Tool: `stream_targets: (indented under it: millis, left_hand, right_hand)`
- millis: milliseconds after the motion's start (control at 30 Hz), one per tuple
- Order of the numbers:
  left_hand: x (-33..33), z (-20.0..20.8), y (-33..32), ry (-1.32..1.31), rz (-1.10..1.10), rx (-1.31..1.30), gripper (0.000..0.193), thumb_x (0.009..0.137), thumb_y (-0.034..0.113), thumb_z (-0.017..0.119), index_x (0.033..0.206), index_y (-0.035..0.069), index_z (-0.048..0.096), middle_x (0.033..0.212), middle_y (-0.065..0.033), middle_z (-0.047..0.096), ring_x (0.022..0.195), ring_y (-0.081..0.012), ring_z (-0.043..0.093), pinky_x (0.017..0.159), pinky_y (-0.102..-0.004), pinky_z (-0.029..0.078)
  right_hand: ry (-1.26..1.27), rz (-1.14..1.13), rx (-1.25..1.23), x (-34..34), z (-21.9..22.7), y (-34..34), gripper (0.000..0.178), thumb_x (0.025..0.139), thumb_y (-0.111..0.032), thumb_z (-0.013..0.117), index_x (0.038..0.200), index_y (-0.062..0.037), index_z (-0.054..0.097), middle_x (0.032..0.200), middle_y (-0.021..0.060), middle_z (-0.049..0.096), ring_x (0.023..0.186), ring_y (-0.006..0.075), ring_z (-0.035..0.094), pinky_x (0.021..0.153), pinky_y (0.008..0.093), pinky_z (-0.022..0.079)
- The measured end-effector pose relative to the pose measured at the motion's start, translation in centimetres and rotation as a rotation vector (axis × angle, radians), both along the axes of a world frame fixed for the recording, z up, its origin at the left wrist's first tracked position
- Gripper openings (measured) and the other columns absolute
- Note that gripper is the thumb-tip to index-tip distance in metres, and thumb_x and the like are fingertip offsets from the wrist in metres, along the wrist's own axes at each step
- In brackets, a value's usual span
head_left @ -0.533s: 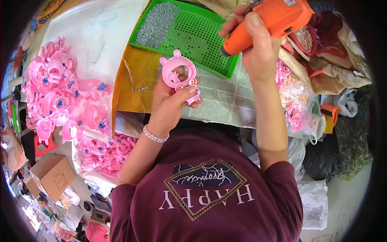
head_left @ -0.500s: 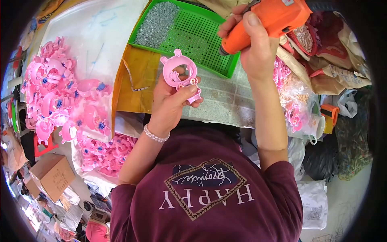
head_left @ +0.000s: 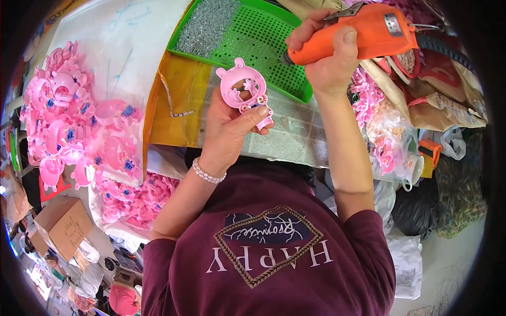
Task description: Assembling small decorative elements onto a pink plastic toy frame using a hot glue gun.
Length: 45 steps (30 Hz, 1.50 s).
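My left hand (head_left: 232,124) is closed round the lower end of a pink plastic toy shell (head_left: 233,85), its thumb pressed on the front. The shell has a round ring-shaped head with two small ears and a narrower body below. In my right hand (head_left: 334,66) is an orange electric screwdriver (head_left: 363,37), held level with its tip pointing left over the green tray (head_left: 263,47). A metal lever lies along the tool's top under my fingers. Small silvery screws (head_left: 205,29) are heaped in the tray's left part. The tool's tip is apart from the shell.
On the left, many pink shells with blue parts (head_left: 63,116) are piled on a white sheet (head_left: 113,52); more fill a bag (head_left: 134,203) below. Pink parts (head_left: 366,97) and clear bags lie at right, near a white cup (head_left: 416,168). A cardboard box (head_left: 63,226) stands lower left.
My left hand has shifted slightly right with the pink shell, now tilted a little differently. The screwdriver has swung nearer to level, showing its cable end, and its tip has moved slightly up and left.
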<state>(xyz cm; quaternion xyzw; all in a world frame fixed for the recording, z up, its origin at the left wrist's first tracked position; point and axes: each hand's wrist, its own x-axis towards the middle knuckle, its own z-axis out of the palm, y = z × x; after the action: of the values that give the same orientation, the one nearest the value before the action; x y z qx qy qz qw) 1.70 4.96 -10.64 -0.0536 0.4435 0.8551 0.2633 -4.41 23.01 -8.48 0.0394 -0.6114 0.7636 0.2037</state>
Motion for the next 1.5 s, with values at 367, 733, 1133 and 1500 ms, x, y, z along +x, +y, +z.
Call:
stream_targets:
  millis: [367,733,1133,1500]
  left_hand:
    - [0.1,-0.3,-0.1,0.044,0.001,0.040,0.048,0.076,-0.004,0.065,0.115,0.005,0.037,0.093,-0.0085,0.055,0.071,-0.0160,0.061,0.056,-0.0279,0.053]
    - [0.3,-0.5,0.1,0.074,0.008,-0.036,0.051,0.075,-0.006,0.063,0.116,0.002,0.033,0.095,-0.0100,0.055,0.072,-0.0164,0.062,0.056,-0.0278,0.054]
    - [0.3,-0.6,0.2,0.106,0.028,-0.002,0.048,0.075,-0.006,0.062,0.114,0.003,0.034,0.090,-0.0096,0.056,0.070,-0.0173,0.062,0.053,-0.0283,0.052]
    - [0.4,-0.7,0.1,0.074,0.028,-0.003,0.048,0.075,-0.006,0.062,0.113,0.003,0.034,0.092,-0.0103,0.057,0.071,-0.0173,0.062,0.055,-0.0286,0.053]
  right_hand:
    - [-0.015,-0.027,0.036,0.0,0.0,0.0,0.065,0.076,-0.064,0.049,0.097,-0.0030,0.050,0.066,0.0094,0.053,0.058,0.0211,0.052,0.060,0.0381,0.045]
    - [0.025,-0.055,0.013,1.2,2.5,0.0,0.073,0.071,-0.072,0.043,0.097,-0.0043,0.049,0.067,0.0077,0.050,0.058,0.0206,0.048,0.061,0.0389,0.041]
    - [0.066,0.351,-0.106,5.9,4.6,-1.9,0.090,0.054,-0.091,0.043,0.099,-0.0121,0.048,0.081,0.0005,0.054,0.070,0.0155,0.052,0.068,0.0355,0.041]
    - [0.131,0.249,-0.082,5.4,3.2,-3.1,0.091,0.057,-0.089,0.044,0.089,-0.0032,0.047,0.073,0.0053,0.053,0.063,0.0172,0.052,0.065,0.0369,0.044]
